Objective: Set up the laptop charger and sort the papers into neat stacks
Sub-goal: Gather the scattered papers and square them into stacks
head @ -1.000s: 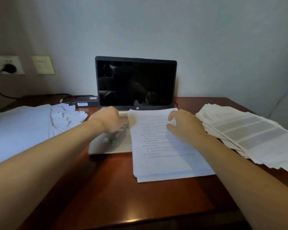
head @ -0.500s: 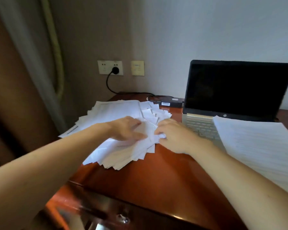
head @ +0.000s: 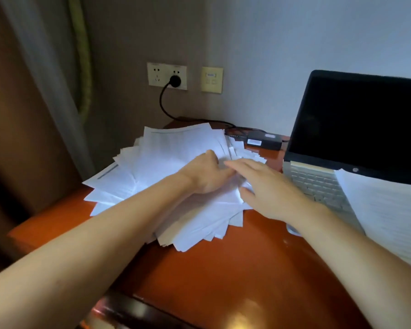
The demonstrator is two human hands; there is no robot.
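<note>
The left hand (head: 207,174) is seen with fingers bent down into a fanned pile of papers (head: 161,160), though a firm grip cannot be made out. The right hand (head: 268,188) is laid flat close beside it, fingers straight, on the pile's edge nearer the laptop (head: 356,124). The pile is spread on the desk (head: 223,269) left of the laptop. A neater stack (head: 389,217) is rested over the laptop's keyboard. The charger brick (head: 263,140) is set just left of the laptop's screen, its plug (head: 175,80) seated in a wall socket (head: 157,74) further left.
</note>
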